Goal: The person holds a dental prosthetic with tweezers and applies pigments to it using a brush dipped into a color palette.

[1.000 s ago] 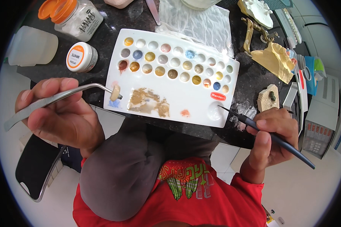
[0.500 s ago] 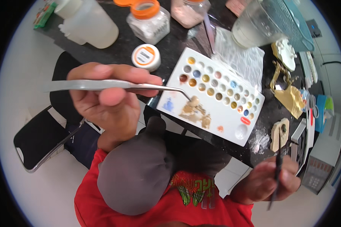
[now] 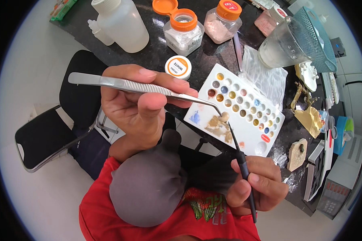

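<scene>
left hand pinches steel tweezers gripping a small tooth-like piece over the white palette; right hand, pinching a fine brush, should touch it lightly.

**A dental-lab style workbench for fine colour work**

This looks like a small dental or craft laboratory, not a home. A dark polished stone counter carries the tools of a technician's trade: a white mixing palette with many small wells of coloured pigment, orange-capped jars of powder, a white squeeze bottle and a clear plastic beaker. Plaster casts of teeth and yellowish cast pieces lie at the right, near a grey bench device. A black office chair stands on the pale floor beside the counter.
</scene>
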A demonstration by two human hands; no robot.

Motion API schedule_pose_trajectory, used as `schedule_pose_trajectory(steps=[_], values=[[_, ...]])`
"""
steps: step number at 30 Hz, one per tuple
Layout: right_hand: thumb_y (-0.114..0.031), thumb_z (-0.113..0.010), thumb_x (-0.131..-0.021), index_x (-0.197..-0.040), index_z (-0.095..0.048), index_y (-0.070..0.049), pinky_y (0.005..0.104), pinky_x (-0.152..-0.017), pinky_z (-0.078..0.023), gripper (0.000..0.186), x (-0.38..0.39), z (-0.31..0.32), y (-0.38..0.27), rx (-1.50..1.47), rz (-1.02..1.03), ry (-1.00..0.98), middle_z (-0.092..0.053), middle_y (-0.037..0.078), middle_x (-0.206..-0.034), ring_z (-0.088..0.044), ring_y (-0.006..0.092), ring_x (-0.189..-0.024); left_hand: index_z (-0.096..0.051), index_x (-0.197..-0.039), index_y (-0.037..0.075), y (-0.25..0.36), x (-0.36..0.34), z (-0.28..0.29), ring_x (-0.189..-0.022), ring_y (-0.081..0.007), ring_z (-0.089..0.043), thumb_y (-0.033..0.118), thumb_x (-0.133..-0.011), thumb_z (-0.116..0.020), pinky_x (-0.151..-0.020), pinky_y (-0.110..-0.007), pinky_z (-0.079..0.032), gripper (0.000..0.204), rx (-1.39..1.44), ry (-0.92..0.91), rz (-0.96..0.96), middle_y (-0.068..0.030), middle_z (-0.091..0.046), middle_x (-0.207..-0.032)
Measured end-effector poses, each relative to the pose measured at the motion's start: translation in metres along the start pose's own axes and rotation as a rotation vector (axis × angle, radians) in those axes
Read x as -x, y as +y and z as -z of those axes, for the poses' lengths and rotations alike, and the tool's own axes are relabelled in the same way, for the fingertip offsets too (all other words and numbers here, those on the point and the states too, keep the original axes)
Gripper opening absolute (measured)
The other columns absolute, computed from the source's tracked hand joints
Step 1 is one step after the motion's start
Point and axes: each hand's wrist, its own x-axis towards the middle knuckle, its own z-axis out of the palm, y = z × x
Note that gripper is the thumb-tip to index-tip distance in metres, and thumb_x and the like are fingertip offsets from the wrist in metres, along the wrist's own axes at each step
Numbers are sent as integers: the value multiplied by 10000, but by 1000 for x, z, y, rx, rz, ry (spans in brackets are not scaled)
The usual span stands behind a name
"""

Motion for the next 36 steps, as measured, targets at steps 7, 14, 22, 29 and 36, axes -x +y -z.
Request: schedule_pose_trajectory(steps=[7, 14, 22, 29, 36], values=[[-99, -719, -718, -870, -508, -44, 250, -459, -486, 266, -1, -1, -1, 12, -4, -11, -616, 100, -684, -637, 203, -566, -414, -1026, 22, 3, -1, -10, -578, -220, -639, 322, -811, -640, -462, -257, -544, 433, -121, 85, 2, -150, -614, -743], [-117, -669, -766, -916, -471, -49, 249, -501, -473, 257, -3, 1, -2, 40, -26, -89, -615, 116, -725, -613, 192, -595, -426, -1017, 41, 3, -2, -12, -545, -184, -629, 371, -799, -645, -424, -228, -527, 452, -161, 124, 4, -106, -606, -729], [-183, -570, -870, -978, -397, -63, 242, -577, -439, 237, 0, 3, -9, 91, -91, -158, -605, 143, -777, -563, 165, -640, -420, -1024, 27, 3, -1, -8, -580, -218, -641, 316, -809, -644, -458, -256, -541, 425, -108, 76, 9, -149, -616, -739], [-188, -565, -873, -976, -402, -56, 247, -585, -444, 233, 0, 2, -7, 85, -67, -133, -604, 147, -766, -563, 167, -633, -426, -1019, 47, 3, -1, -11, -548, -180, -629, 369, -801, -642, -414, -220, -514, 445, -154, 117, 13, -104, -608, -734], [-98, -703, -735, -883, -511, -41, 257, -480, -491, 249, 1, -2, 2, 9, -9, 13, -619, 103, -709, -639, 211, -581, -427, -1023, 48, 2, -1, -11, -544, -176, -625, 378, -808, -631, -410, -214, -503, 444, -170, 109, 7, -101, -608, -737]])
